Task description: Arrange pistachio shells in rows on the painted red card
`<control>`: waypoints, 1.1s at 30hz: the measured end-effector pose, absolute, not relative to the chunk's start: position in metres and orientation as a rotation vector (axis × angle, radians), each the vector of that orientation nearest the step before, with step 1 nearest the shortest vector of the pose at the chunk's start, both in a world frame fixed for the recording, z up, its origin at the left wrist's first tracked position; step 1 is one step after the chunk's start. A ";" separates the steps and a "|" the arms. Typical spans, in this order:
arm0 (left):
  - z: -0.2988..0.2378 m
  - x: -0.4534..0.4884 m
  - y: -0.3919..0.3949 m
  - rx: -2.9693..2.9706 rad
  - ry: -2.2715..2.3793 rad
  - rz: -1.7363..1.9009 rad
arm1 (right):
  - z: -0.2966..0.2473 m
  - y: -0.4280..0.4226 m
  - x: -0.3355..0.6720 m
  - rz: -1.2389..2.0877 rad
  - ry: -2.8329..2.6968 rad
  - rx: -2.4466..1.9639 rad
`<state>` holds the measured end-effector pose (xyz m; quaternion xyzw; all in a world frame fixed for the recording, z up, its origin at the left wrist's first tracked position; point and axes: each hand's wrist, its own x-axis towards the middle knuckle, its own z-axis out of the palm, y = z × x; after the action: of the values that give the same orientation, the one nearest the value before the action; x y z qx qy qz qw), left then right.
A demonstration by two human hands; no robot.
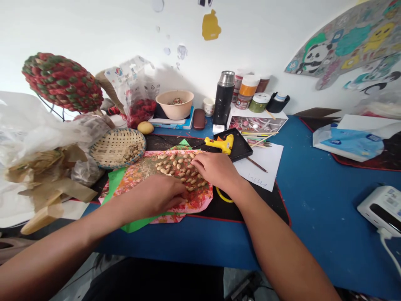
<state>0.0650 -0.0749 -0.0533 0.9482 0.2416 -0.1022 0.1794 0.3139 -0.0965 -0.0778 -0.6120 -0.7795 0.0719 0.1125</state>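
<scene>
My left hand [156,196] lies palm down on a painted pink-and-orange paper sheet [140,171], fingertips pinched together at the near edge of several pistachio shells [177,165] spread over the sheet. My right hand [216,169] rests over the right side of the same shells, fingers curled down onto them. What either hand grips, if anything, is hidden under the fingers. A yellow glue gun [221,144] lies just beyond my right hand, on a black tray [242,148].
A woven basket [111,146] with more shells sits left of the sheet, beside crumpled paper and plastic bags. Behind stand a beige bowl [174,103], a black flask [224,98], paint jars, white paper with sticks, a tissue pack [351,142] and a white device [382,207].
</scene>
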 end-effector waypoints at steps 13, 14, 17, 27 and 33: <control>-0.060 0.066 -0.082 2.783 0.764 -0.263 | -0.078 -0.097 0.312 0.198 -2.287 -1.786; -0.062 0.067 -0.082 2.784 0.760 -0.263 | -0.078 -0.097 0.312 0.195 -2.290 -1.785; -0.064 0.065 -0.082 2.760 0.743 -0.224 | -0.079 -0.097 0.312 0.188 -2.296 -1.778; -0.037 0.015 -0.048 2.565 0.898 0.121 | -0.084 -0.097 0.313 0.159 -2.288 -1.748; -0.047 0.000 -0.044 2.487 0.775 0.029 | -0.085 -0.096 0.317 0.165 -2.273 -1.729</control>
<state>0.0001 -0.0442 -0.0471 0.9205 0.2868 0.0107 0.2653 0.3170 -0.0963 -0.0852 -0.5986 -0.7867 0.0572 0.1398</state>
